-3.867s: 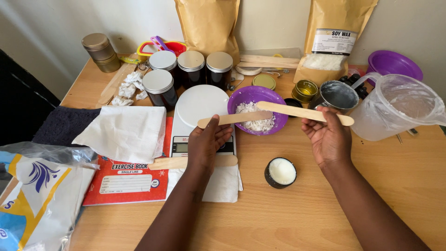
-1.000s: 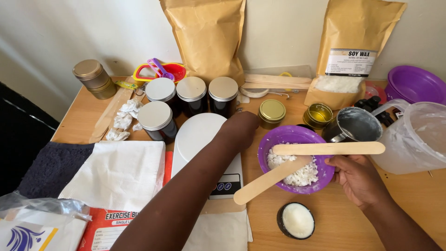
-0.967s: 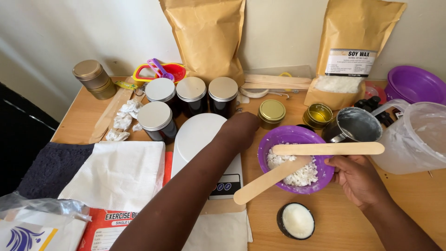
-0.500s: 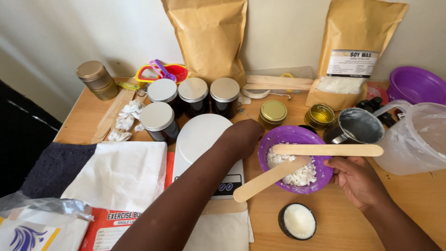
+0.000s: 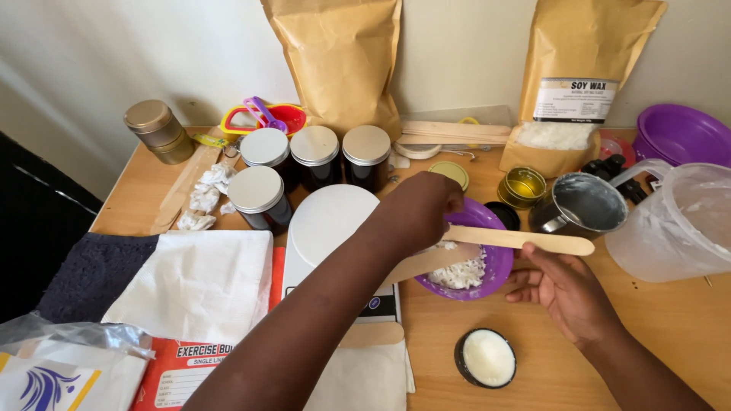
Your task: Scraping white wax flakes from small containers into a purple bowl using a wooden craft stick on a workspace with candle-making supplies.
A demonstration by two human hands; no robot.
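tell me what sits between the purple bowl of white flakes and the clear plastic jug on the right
In the head view, a metal cup stands between the purple bowl and the clear plastic jug, with bare tabletop below it.

A single head-worn camera looks steeply down and forward over a light wooden table (image 5: 670,335), close enough that the person's own forearms enter from the bottom edge and fill the lower centre. The view faces a pale wall (image 5: 472,46) at the table's far side, where two tall brown paper bags (image 5: 335,61) stand along the top of the frame. The left hand (image 5: 419,209) and right hand (image 5: 567,293) sit mid-frame, near the lens. The table's left edge shows beside a dark floor (image 5: 30,221); its right side runs out of frame. No second view overlaps.
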